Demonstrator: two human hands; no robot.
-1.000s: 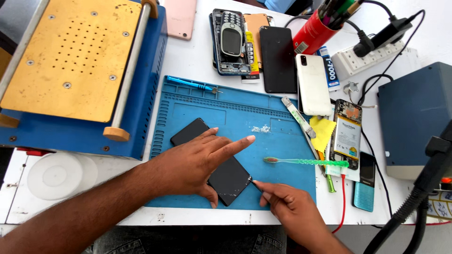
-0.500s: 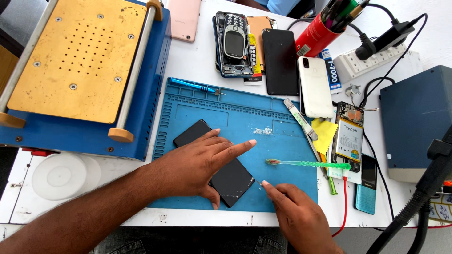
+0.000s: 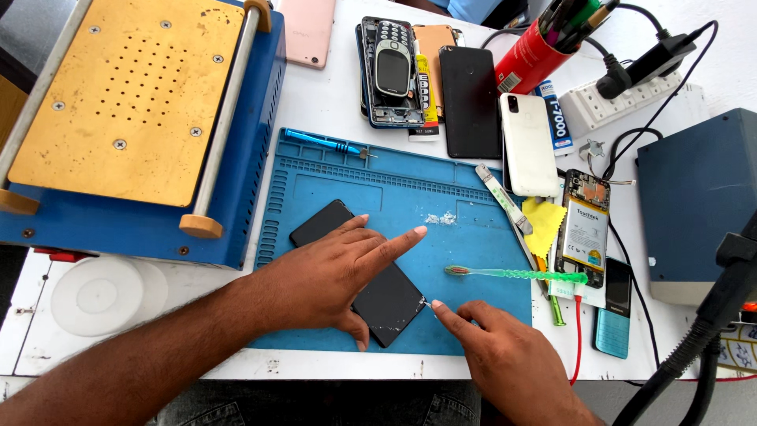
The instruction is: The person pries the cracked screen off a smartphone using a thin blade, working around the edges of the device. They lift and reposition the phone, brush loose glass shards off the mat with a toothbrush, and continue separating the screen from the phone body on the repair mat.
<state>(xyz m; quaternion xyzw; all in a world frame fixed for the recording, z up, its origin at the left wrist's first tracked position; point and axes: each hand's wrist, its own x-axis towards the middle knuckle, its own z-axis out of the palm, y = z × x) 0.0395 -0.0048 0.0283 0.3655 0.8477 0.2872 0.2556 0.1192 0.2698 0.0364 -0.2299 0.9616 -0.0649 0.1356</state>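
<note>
Two hands work a black phone on a blue mat.

The left hand [image 3: 331,276] lies flat and open across the middle of the black phone [image 3: 390,304], pressing it onto the blue mat [image 3: 473,237], forefinger stretched out; the phone's two ends show on either side of it. The right hand [image 3: 505,355], just beside the phone's lower right edge, pinches a thin tool [image 3: 426,302] whose tip touches that edge. A green toothbrush [image 3: 512,274] lies near on the mat, on the white worktop [image 3: 315,102].
</note>
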